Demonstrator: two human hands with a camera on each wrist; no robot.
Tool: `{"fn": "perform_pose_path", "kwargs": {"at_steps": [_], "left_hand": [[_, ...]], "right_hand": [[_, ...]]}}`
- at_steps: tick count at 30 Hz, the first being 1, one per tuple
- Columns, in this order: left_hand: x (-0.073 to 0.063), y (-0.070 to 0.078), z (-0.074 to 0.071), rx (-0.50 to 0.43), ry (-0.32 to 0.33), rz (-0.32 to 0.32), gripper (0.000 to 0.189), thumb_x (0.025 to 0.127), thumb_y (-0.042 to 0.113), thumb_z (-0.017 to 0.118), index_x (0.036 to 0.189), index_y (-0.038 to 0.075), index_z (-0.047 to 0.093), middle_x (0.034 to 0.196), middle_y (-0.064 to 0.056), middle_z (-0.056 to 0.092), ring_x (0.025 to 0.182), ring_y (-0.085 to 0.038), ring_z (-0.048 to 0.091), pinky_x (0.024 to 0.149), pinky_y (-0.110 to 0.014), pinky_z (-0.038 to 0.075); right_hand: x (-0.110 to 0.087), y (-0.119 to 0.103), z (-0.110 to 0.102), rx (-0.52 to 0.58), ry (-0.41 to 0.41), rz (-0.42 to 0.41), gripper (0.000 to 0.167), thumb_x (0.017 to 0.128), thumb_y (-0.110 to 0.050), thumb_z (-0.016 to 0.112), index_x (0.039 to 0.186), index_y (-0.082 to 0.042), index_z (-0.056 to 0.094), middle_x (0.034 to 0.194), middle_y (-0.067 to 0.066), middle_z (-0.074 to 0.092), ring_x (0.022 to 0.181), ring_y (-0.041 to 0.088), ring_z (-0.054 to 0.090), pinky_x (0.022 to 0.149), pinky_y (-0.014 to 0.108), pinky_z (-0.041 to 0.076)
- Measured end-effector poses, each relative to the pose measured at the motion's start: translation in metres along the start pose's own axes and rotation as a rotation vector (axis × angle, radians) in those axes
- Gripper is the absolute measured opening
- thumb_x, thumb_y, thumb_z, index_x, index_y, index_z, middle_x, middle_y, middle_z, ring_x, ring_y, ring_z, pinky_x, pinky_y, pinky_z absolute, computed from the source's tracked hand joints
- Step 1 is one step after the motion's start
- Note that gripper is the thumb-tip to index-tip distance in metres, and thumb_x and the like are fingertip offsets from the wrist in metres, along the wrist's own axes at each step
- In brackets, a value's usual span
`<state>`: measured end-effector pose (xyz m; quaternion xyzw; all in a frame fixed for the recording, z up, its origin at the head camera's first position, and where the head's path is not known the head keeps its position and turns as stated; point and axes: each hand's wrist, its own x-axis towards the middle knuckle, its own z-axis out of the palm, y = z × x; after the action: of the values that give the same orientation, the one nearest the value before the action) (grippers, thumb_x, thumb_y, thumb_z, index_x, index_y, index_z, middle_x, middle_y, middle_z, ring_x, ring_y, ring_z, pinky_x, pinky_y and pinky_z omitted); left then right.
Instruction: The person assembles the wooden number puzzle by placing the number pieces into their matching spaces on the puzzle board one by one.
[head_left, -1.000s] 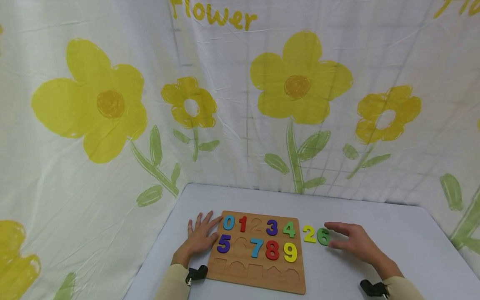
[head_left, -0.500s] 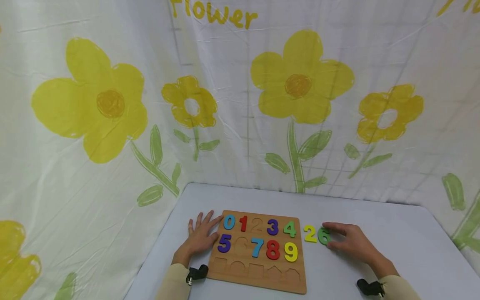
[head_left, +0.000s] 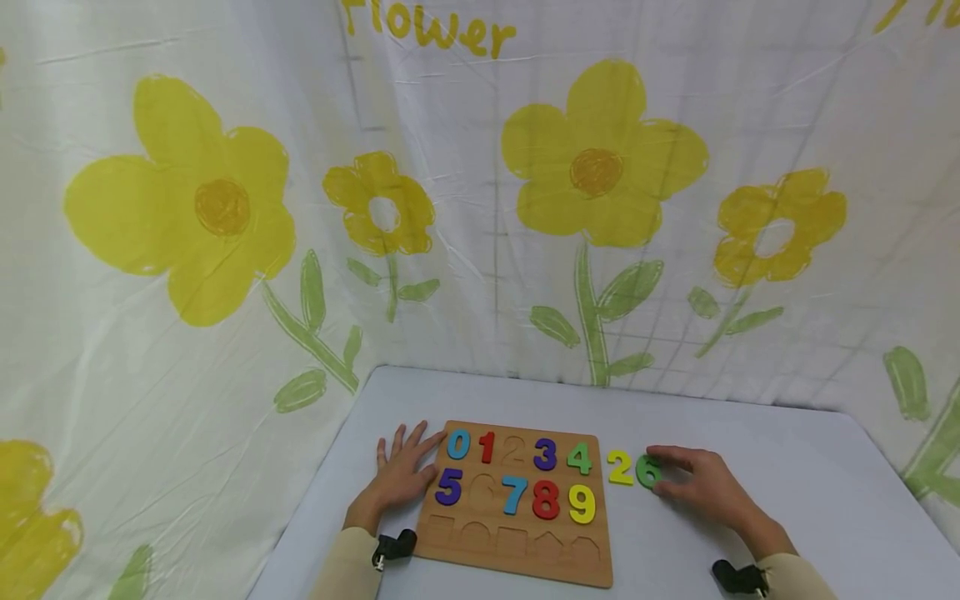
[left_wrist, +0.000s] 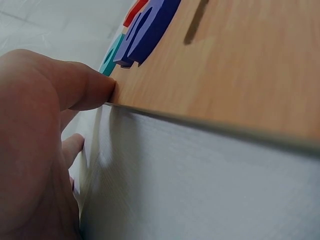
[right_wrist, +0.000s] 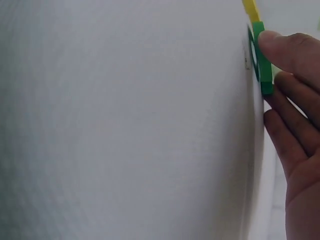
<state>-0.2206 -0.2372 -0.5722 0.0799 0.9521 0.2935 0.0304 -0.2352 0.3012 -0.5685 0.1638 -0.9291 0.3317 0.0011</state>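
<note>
My left hand [head_left: 401, 477] lies at the left side of the wooden number puzzle board [head_left: 585, 572], its fingers spread and a fingertip on the board's edge. In the left wrist view the thumb [left_wrist: 87, 89] touches that edge too. To the right of the board, my right hand [head_left: 705, 482] pinches a green number 6 piece [right_wrist: 264, 65] between thumb and fingers, low at the tabletop. A yellow number 2 piece [head_left: 620, 479] lies between the green 6 and the board. On the board, the recesses for 2 and 6 hold no piece.
Pieces 0, 1, 3, 4, 5, 7, 8 and 9 sit on the board, with a row of shape recesses along its near edge. The white table [head_left: 750, 433] meets a flower-printed curtain [head_left: 465, 317] behind and at the left.
My right hand has moved slightly left, and its thumb and fingers have closed onto the green 6. The left hand and board stay in place.
</note>
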Motion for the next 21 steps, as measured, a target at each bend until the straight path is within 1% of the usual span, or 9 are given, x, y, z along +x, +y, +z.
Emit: {"fn": "perform_pose_path", "kwargs": {"at_steps": [4,7,12,15,21], "left_hand": [[0.001,0.0,0.0,0.006,0.001,0.005,0.058,0.102,0.017,0.063,0.16,0.018,0.057,0.178,-0.023,0.03,0.166,-0.058,0.007,0.125,-0.082,-0.008],[0.001,-0.001,0.001,-0.004,0.008,0.012,0.059,0.102,0.017,0.063,0.16,0.018,0.057,0.178,-0.023,0.03,0.166,-0.059,0.007,0.125,-0.082,-0.01],[-0.001,-0.003,0.003,-0.046,0.042,0.052,0.06,0.1,0.018,0.063,0.16,0.017,0.057,0.175,-0.029,0.031,0.163,-0.063,0.007,0.123,-0.083,-0.012],[-0.001,-0.006,0.005,-0.046,0.048,0.063,0.06,0.101,0.021,0.062,0.16,0.019,0.056,0.175,-0.029,0.03,0.162,-0.063,0.006,0.123,-0.084,-0.013],[0.001,-0.001,0.001,-0.019,0.013,0.021,0.06,0.101,0.017,0.063,0.161,0.016,0.055,0.177,-0.026,0.03,0.165,-0.06,0.006,0.124,-0.082,-0.011]], "right_hand": [[-0.004,-0.003,-0.002,0.016,-0.014,0.034,0.058,0.083,-0.024,0.096,0.136,-0.008,0.076,0.135,0.008,0.078,0.127,0.032,0.074,0.104,0.044,0.062],[-0.009,-0.005,-0.004,0.024,-0.014,0.037,0.058,0.084,-0.024,0.095,0.136,-0.006,0.076,0.135,0.011,0.078,0.127,0.035,0.074,0.104,0.045,0.062],[-0.018,-0.014,-0.006,0.049,0.003,0.058,0.057,0.086,-0.026,0.094,0.137,-0.008,0.076,0.135,0.009,0.078,0.126,0.037,0.074,0.103,0.045,0.062],[-0.022,-0.025,-0.006,0.065,0.009,0.06,0.058,0.087,-0.026,0.093,0.139,-0.008,0.075,0.136,0.007,0.078,0.127,0.037,0.074,0.104,0.048,0.062],[-0.029,-0.059,-0.003,0.06,0.025,0.058,0.058,0.087,-0.027,0.093,0.14,-0.01,0.075,0.137,0.005,0.078,0.125,0.034,0.075,0.104,0.054,0.061]]}}
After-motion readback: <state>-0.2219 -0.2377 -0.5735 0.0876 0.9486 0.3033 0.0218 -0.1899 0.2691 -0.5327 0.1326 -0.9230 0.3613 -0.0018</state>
